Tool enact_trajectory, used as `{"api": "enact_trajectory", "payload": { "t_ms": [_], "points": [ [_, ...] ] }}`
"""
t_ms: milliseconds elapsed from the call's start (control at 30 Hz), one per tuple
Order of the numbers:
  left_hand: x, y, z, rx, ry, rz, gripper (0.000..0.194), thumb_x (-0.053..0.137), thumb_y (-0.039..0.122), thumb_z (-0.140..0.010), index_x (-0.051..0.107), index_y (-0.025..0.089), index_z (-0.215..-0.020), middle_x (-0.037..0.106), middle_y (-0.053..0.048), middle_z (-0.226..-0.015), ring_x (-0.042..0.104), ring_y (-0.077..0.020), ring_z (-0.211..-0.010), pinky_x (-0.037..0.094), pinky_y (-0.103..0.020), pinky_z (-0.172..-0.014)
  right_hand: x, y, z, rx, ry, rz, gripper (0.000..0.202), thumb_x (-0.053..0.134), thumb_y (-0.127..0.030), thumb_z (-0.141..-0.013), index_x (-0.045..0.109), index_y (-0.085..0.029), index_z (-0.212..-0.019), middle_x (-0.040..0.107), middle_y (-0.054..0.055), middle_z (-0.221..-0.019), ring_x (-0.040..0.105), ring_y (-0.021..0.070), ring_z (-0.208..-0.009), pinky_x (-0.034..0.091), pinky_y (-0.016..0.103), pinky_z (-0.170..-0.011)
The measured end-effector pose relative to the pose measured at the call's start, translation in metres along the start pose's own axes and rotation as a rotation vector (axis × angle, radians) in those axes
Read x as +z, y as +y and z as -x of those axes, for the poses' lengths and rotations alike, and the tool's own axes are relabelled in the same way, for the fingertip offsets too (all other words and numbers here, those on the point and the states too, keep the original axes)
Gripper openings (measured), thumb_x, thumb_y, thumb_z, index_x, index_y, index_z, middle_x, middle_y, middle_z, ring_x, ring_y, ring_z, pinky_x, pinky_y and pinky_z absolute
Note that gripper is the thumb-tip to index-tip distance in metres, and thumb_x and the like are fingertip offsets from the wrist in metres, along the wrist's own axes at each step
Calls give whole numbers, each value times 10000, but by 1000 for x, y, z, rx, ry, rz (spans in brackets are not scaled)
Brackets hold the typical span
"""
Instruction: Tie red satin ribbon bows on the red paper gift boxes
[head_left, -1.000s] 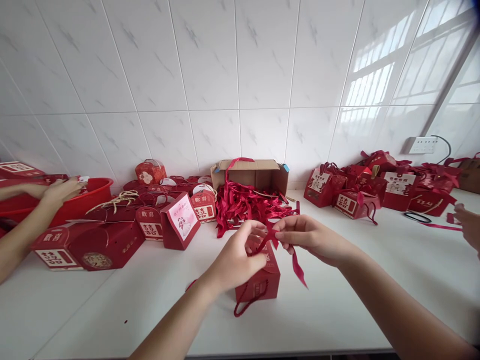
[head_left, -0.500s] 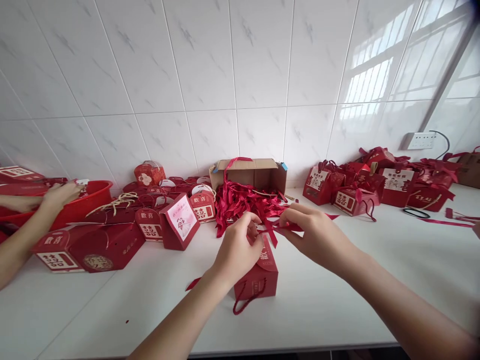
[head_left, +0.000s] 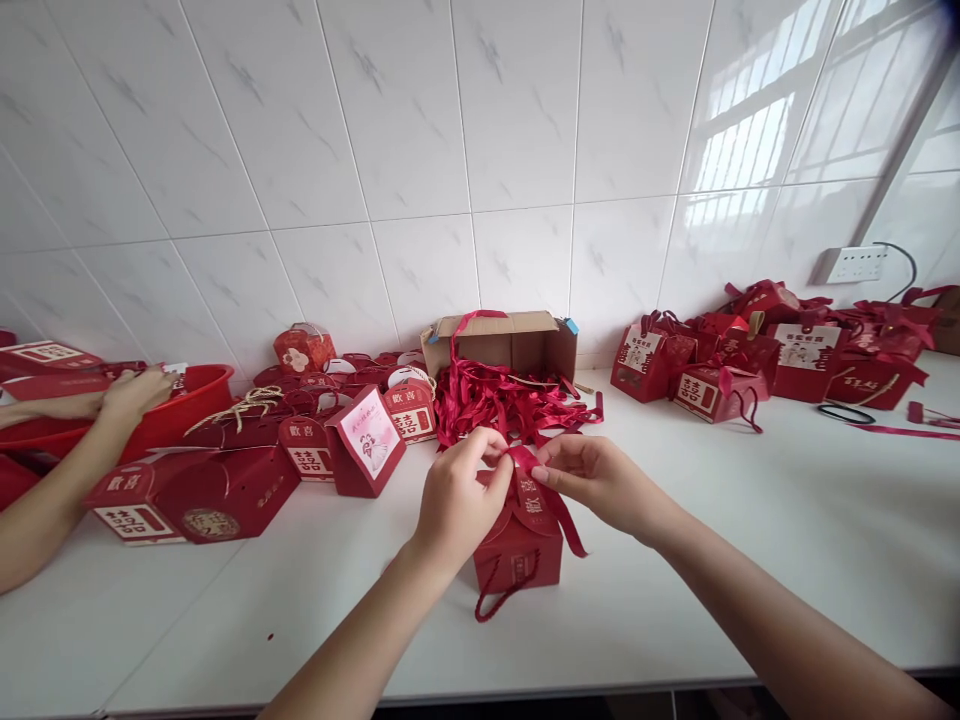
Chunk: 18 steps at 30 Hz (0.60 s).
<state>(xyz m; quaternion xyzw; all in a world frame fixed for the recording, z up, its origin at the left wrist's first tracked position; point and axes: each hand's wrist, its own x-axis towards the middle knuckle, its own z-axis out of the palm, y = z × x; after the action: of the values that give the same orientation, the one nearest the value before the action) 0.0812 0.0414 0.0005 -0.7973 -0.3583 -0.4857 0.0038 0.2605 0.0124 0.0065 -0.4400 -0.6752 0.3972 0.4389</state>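
Observation:
In front of me a red gift box (head_left: 519, 556) with a rope handle stands on the white table (head_left: 345, 630). My left hand (head_left: 466, 490) pinches a red ribbon (head_left: 566, 520) above the top of this box. On the other side, my right hand (head_left: 596, 478) grips the same ribbon between thumb and fingers. One ribbon tail hangs down over the box's right side. Both hands partly cover the box's top, so the exact shape of the ribbon between them is hard to make out.
Behind the box, a cardboard carton (head_left: 544, 350) lies with a heap of red ribbons (head_left: 517, 400) spilling out. Several red gift boxes (head_left: 240, 490) stand left, more (head_left: 720, 385) at right. A co-worker's hand (head_left: 139, 395) is over a red basin (head_left: 202, 400). A power strip (head_left: 853, 265) is at the wall.
My right hand has come down and closer to the left one. The ribbon, which stretched out to the right, now hangs down over the box's right side.

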Motion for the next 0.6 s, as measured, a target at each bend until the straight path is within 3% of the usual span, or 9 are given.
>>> {"api": "enact_trajectory", "payload": {
  "t_ms": [100,200,367,467,600],
  "points": [
    [2,-3,3,-38,11,-20,96,532,164,-812,506,215,-889,639,23,-706,604,-128,-662,434,-232,-644,8,10,-2,56,23,-61,315,610,-479,-780,631,-175,-858,611,8,-672,532,140,-598,405,260,-564],
    [3,0,4,-81,-20,11,112,517,195,-822,493,223,-928,634,27,-690,596,-139,-649,431,-251,-655,17,17,-5,10,38,18,288,593,-445,-798,659,-183,-898,604,3,-676,496,137,-611,390,263,-586],
    [-11,-2,3,-215,-177,212,207,531,175,-761,492,226,-958,585,27,-720,568,-144,-709,418,-262,-704,30,20,-6,-92,111,62,289,550,-407,-833,634,-176,-681,555,-1,-678,461,133,-651,379,265,-631],
    [-21,-16,9,-372,-224,335,237,541,187,-713,501,226,-943,507,22,-771,527,-147,-752,411,-264,-710,33,21,-4,-97,160,12,324,567,-436,-821,582,-176,-628,523,-8,-663,452,130,-646,383,263,-633],
    [-21,-33,23,-656,-255,312,242,641,346,-681,472,214,-793,498,15,-813,519,-160,-803,415,-259,-698,33,24,-3,-53,77,-107,332,560,-483,-817,608,-177,-696,570,1,-667,502,141,-639,409,265,-608]
  ]
}}
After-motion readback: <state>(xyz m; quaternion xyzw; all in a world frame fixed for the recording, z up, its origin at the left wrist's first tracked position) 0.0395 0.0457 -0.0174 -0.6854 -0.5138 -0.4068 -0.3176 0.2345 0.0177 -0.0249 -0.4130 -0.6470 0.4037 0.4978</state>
